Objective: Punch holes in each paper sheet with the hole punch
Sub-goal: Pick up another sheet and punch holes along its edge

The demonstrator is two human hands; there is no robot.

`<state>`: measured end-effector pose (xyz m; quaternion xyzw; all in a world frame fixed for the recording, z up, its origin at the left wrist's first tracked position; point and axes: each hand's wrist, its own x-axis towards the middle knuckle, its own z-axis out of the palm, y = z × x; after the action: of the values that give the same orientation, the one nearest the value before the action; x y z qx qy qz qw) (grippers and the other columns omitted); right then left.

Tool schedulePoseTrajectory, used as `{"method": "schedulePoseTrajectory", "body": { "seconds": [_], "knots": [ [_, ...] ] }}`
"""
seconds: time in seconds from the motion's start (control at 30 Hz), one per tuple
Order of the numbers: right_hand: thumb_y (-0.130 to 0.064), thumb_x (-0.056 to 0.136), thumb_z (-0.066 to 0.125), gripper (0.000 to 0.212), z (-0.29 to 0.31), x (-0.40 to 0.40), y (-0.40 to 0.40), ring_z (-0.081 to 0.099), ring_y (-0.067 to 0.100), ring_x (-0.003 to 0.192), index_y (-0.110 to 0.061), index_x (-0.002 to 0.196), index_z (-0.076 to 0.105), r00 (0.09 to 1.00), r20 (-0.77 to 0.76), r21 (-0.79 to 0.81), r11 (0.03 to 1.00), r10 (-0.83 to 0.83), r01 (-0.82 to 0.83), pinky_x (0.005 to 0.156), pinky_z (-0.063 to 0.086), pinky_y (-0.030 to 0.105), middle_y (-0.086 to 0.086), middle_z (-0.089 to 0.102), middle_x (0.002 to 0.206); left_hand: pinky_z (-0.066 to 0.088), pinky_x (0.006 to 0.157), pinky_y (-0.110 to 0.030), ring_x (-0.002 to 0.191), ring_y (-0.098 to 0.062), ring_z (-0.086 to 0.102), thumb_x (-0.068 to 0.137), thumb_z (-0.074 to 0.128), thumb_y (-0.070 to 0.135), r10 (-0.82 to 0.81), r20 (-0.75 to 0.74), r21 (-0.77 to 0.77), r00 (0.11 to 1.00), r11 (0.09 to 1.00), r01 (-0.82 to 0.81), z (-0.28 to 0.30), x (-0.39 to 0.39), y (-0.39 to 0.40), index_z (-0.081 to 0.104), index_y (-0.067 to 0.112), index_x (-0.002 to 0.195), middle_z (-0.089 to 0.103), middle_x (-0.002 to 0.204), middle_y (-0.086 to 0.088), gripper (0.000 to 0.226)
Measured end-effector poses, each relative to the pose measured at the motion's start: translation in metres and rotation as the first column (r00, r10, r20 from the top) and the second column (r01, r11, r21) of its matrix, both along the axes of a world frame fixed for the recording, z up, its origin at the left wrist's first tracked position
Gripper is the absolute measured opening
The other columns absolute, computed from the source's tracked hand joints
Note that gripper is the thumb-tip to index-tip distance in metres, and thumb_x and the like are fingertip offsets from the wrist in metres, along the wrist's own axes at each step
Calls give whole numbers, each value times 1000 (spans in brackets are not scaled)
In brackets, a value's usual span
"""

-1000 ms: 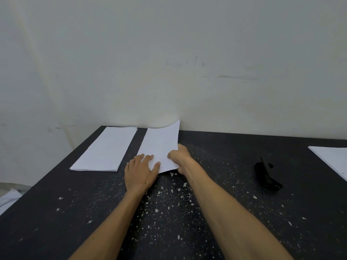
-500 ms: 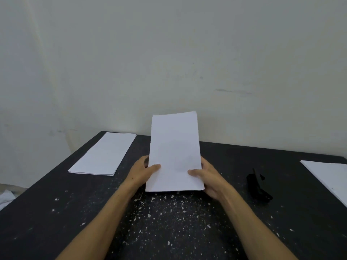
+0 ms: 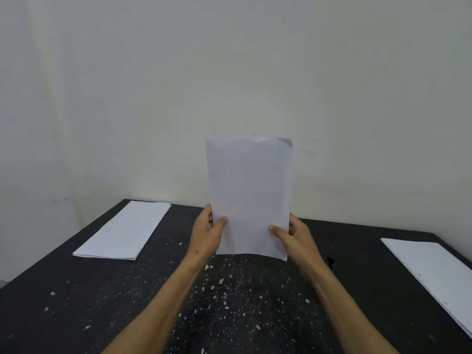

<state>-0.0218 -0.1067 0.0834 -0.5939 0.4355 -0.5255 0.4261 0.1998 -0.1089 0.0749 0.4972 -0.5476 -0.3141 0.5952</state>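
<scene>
Paper sheet (image 3: 249,198) upright, blank, left grip (image 3: 207,232) and right grip (image 3: 297,237) pinching its lower edges

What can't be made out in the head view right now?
- Hole punch: only a black sliver shows; the right hand and forearm hide the rest.
- Held sheet: punched holes, if any, too faint to tell.
- Right paper stack: cut off by the frame's right edge.
- Left hand: fingers hidden behind the sheet.

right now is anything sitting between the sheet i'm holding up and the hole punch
Nothing visible lies between them. The sheet is held upright by both hands; the hole punch is mostly hidden behind the right hand, just beside it on the table.
</scene>
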Motion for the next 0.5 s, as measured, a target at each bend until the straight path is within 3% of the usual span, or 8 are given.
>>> {"method": "schedulePoseTrajectory", "body": {
  "seconds": [0.17, 0.33, 0.43, 0.5],
  "knots": [
    [-28, 99, 69, 24, -28, 0, 9, 73, 4, 100, -32, 123, 66, 993, 34, 2, 993, -117, 117, 80, 61, 27, -13, 76, 113, 51, 75, -18, 106, -11, 66, 104, 55, 25, -14, 47, 112, 999, 994, 8, -28, -18, 9, 56, 24, 116, 68, 115, 7, 12],
    [-33, 102, 64, 18, -33, 3, 11, 74, 10, 101, -32, 120, 67, 989, 30, 4, 990, -144, 144, 84, 63, 32, -8, 76, 112, 47, 67, -8, 100, 10, 55, 108, 45, 32, -16, 88, 131, 996, 991, 5, -28, -29, 18, 52, 27, 130, 60, 115, 21, 23],
    [-31, 103, 63, 15, -25, 1, 8, 73, 10, 101, -31, 117, 68, 986, -5, -18, 986, -165, 165, 83, 63, 30, -9, 76, 110, 49, 66, -10, 93, -3, 61, 107, 47, 29, -7, 94, 131, 996, 991, -5, -18, -27, 14, 55, 18, 119, 65, 109, 9, 18],
    [-30, 103, 63, 19, -17, -4, 7, 73, 11, 103, -26, 121, 70, 983, -58, -52, 984, -174, 171, 84, 62, 31, -10, 75, 112, 51, 73, -26, 92, -18, 62, 104, 53, 29, 7, 101, 123, 995, 992, -20, -8, -21, 7, 55, 14, 110, 67, 107, -8, 17]
  ]
}}
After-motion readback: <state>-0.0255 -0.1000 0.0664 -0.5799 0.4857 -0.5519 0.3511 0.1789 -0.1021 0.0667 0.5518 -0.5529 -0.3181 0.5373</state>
